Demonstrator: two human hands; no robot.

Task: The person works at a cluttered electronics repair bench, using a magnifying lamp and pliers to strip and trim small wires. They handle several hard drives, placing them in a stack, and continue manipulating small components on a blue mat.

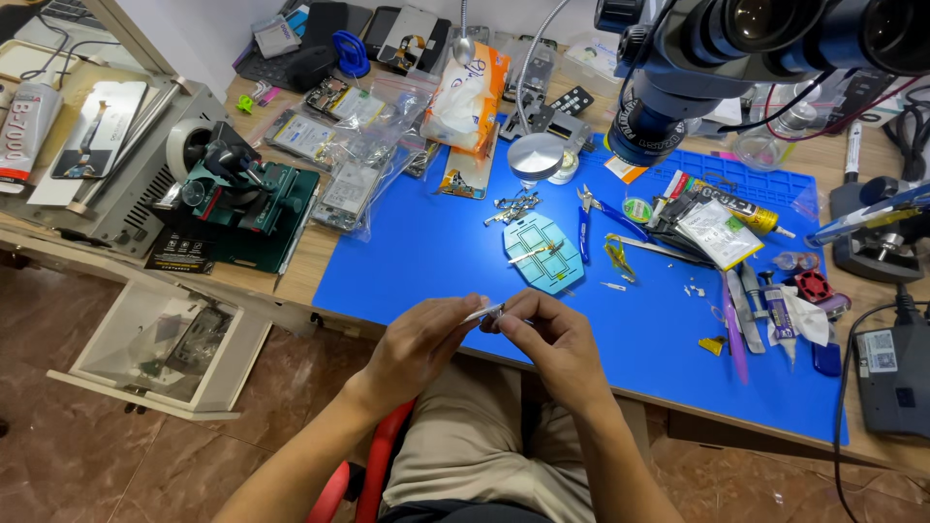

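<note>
An orange-and-white tissue pack (467,97) stands at twelve o'clock on the desk (291,257), with clear plastic bags (339,145) of parts at eleven. A white tube (24,126) lies at ten, and a flat white packet (717,232) at two o'clock on the blue mat (436,252).

The mat (436,252) looks like smooth matt blue rubber, the bench (310,254) is pale wood, the tweezers (483,312) are shiny metal, and the floor (87,455) is glossy brown stone.
</note>
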